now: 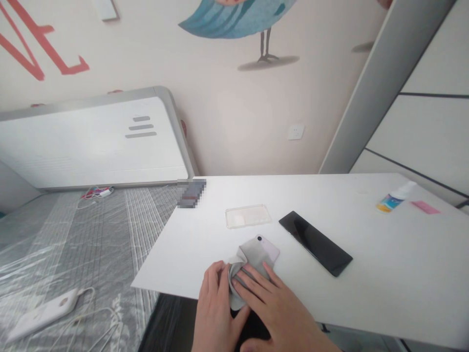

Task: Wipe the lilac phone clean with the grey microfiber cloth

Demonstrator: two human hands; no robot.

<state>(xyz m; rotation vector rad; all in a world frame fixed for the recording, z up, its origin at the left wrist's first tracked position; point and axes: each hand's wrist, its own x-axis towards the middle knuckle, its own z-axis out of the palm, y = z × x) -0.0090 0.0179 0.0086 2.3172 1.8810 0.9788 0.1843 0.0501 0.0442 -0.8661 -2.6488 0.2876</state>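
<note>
The person's left hand (216, 308) was curled around the near edge of a soft grey cloth (244, 276), its fingers (219, 277) close together and pinching the fabric, while the right hand (278, 313) lay across the top, its fingers (252, 286) together and pressing flat on the folds. Under that cloth sat a pale lilac smartphone (264, 249), back facing up, with its round black camera lens showing at the uncovered top corner; the fingers touched only the cloth, so the phone was wrapped between them and the white tabletop (176, 264). Just beyond lay a clear rectangular plastic phone case (248, 216), and to the right a slim black glossy slab (315, 243) — apparently another phone, face up. Farther right stood a small white spray bottle (394, 199) on its side, beside a pink flat piece (425, 207) — too small to identify.
</note>
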